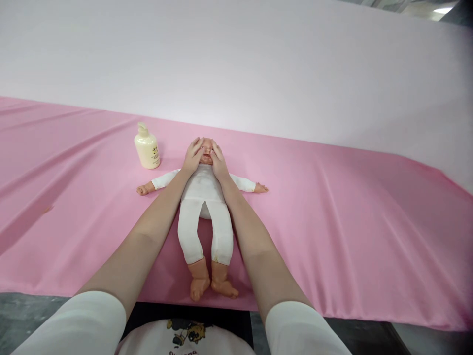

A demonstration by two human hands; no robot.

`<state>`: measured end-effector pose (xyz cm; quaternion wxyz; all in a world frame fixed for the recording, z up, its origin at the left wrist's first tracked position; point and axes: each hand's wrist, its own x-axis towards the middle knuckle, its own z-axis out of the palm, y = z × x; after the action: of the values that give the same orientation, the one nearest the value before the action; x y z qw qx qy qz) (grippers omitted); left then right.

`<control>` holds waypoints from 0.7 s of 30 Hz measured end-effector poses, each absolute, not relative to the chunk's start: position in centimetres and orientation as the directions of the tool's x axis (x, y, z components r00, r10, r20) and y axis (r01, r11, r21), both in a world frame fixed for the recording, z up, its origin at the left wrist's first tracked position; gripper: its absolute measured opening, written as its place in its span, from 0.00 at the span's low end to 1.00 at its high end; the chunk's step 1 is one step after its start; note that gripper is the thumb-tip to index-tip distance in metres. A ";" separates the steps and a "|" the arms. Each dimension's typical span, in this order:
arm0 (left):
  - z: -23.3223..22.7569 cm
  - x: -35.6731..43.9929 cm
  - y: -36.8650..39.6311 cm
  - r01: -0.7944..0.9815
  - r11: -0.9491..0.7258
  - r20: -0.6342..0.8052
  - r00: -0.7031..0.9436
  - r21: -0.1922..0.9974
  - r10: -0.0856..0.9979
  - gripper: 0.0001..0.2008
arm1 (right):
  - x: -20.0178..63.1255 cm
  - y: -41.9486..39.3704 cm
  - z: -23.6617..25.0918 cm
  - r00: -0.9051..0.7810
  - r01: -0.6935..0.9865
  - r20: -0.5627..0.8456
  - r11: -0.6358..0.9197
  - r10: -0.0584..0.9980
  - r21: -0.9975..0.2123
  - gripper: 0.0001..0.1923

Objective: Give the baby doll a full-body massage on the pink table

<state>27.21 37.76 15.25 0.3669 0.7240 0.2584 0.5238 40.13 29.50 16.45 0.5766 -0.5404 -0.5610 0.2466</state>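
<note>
A baby doll (204, 185) with a white cloth body lies on its back, arms spread and feet toward me. My left hand (192, 156) rests along the left side of the doll's head (207, 157), fingers stretched out toward its forehead. On the other side of the head lies my right hand (219, 160), its fingers extended in the same way. Both palms touch the doll's cheeks, and the mouth shows between my thumbs. Parts of the head are hidden under my hands.
A cream pump bottle (148, 149) stands left of the doll, beyond its outstretched arm. Pink cloth (314, 222) with folds covers the table, and its front edge runs close to my body. Behind the table rises a pale wall (236, 64).
</note>
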 end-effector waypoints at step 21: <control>15.2 27.2 38.1 -0.014 -0.622 0.594 0.312 0.783 0.741 0.32 | 40.2 29.7 16.6 0.261 0.280 0.342 0.268 0.903 -0.922 0.39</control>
<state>27.19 38.12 15.15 0.3557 0.7277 0.2500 0.5306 40.19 29.68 16.61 0.5801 -0.5419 -0.5455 0.2686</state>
